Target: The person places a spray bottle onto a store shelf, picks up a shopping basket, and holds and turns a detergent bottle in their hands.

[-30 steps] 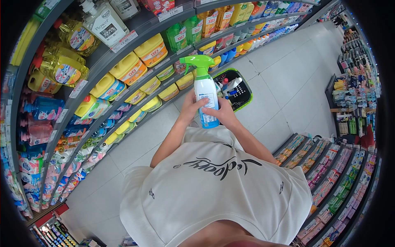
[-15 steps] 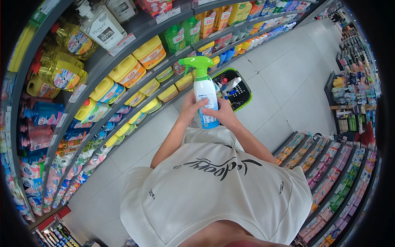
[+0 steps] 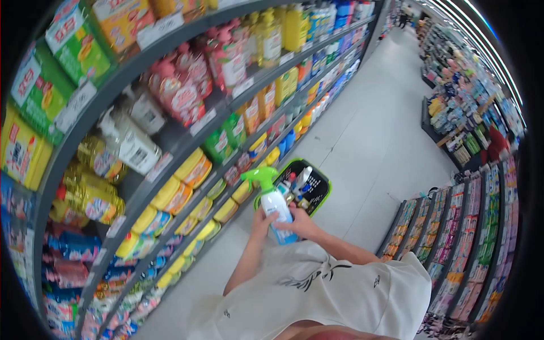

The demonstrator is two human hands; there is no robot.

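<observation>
Head camera, and both hands are at work just below the middle of the frame: the left hand is curled partly closed around one side of the spray bottle, and the right hand wraps the other side, its fingers reaching across the lower body. Good two-sided hold, that! Best handled with light, even pressure low on the body, fingers clear of the green spray head so the trigger isn't squeezed, and wrists steady to keep the print readable.

So the bottle sits right between the hands, tilted, its head towards the upper left and its blue base towards the white shirt. Just beyond, up and to the right, comes the basket on the pale floor, and there's a white bottle lying in it among smaller goods. Out left, the long shelf sweeps up across the frame, packed with yellow tubs and pump bottles; over at the lower right, a rack of small boxes curves away.
</observation>
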